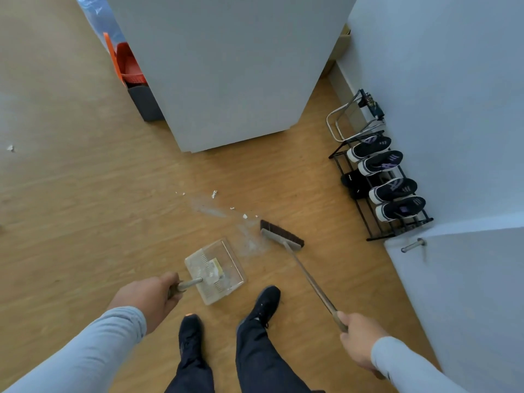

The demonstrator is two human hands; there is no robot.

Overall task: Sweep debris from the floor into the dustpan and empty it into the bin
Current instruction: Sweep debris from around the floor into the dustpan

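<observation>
Ok so what I'm seeing: left hand [147, 300] lower left of frame, fingers wrapped round dustpan [215, 270] handle; pan sits on wood floor [85, 208] low center, whitish bits inside. Right hand [358, 340] lower right, fingers closed round broom [282, 233] stick; brush head down on floor just right of pan. White debris [214, 194] scattered mid-frame, beyond pan, dusty smear alongside. Shoe rack [381, 181] along right wall. Orange bin [129, 65] upper left, half hidden behind white cabinet [226, 66].

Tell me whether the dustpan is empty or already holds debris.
Not empty. The clear dustpan, gripped by the left hand, shows whitish dust and a pale scrap inside. More white debris lies on the floor.
</observation>
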